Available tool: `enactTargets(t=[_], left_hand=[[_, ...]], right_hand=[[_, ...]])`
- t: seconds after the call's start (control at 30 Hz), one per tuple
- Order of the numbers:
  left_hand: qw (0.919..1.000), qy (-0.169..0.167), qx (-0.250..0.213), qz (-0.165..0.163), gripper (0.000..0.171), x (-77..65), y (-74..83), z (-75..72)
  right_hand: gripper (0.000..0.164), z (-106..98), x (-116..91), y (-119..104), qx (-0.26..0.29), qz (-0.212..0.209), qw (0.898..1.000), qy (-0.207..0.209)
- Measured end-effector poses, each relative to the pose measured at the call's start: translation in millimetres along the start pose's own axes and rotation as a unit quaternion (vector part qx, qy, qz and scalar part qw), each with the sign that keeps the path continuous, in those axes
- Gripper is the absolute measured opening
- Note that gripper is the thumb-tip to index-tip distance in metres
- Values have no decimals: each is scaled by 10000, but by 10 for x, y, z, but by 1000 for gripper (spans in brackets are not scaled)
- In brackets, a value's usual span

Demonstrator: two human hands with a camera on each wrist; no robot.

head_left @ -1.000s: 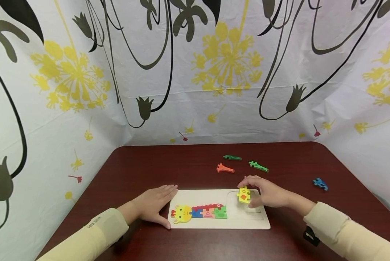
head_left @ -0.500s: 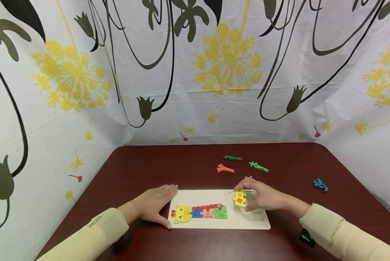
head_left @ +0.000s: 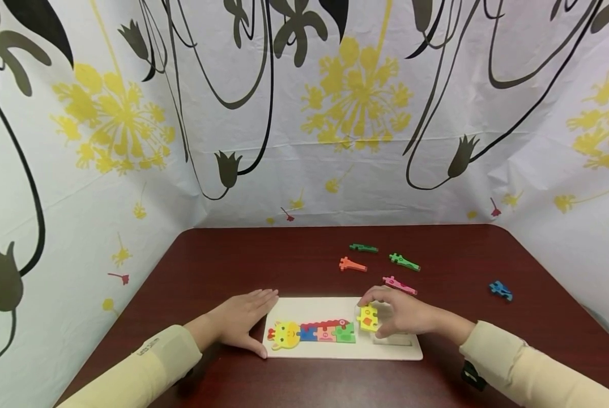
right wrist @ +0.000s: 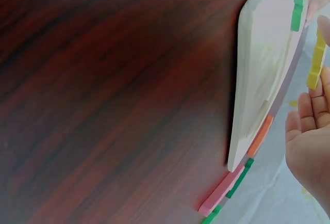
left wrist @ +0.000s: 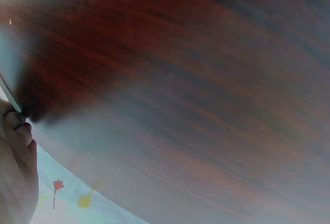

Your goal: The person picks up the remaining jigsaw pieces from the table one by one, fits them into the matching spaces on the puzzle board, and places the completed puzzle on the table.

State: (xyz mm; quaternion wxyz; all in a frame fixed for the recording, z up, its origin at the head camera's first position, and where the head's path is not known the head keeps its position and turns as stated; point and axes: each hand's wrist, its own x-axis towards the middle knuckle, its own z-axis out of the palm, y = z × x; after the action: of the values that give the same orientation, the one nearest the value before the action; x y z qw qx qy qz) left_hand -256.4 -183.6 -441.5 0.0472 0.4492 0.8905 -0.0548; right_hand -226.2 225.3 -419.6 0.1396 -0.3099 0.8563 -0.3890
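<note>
My right hand [head_left: 403, 311] pinches a yellow puzzle piece [head_left: 367, 318] with an orange diamond on it, between thumb and fingers. In the right wrist view the yellow piece [right wrist: 317, 61] shows edge-on above the pale puzzle board [right wrist: 260, 53]. On the puzzle board [head_left: 309, 309] lies a partly assembled giraffe: a yellow head [head_left: 285, 335], then blue, pink and green body pieces [head_left: 345, 334] under a red mane. The held piece is just right of the green one, over the recess. My left hand [head_left: 243, 320] rests at the board's left edge, fingers extended.
Behind the board lie loose puzzle pieces: dark green [head_left: 363, 247], orange [head_left: 352, 264], light green [head_left: 404, 262] and pink [head_left: 399, 285]. A blue piece [head_left: 501, 290] lies farther right on the dark red table [head_left: 263, 260]. A flower-patterned cloth [head_left: 284, 124] hangs behind.
My right hand has moved left and slightly toward me with the yellow puzzle piece, approaching the green piece. The loose pink piece has come into view behind it. The left hand stays put.
</note>
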Motion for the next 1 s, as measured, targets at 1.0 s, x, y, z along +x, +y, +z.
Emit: enactTargets(t=[1.0], left_hand=[[10000, 27, -39, -20, 119, -1, -3, 1]], right_hand=[[49, 130, 85, -16, -199, 78, 9994, -261]])
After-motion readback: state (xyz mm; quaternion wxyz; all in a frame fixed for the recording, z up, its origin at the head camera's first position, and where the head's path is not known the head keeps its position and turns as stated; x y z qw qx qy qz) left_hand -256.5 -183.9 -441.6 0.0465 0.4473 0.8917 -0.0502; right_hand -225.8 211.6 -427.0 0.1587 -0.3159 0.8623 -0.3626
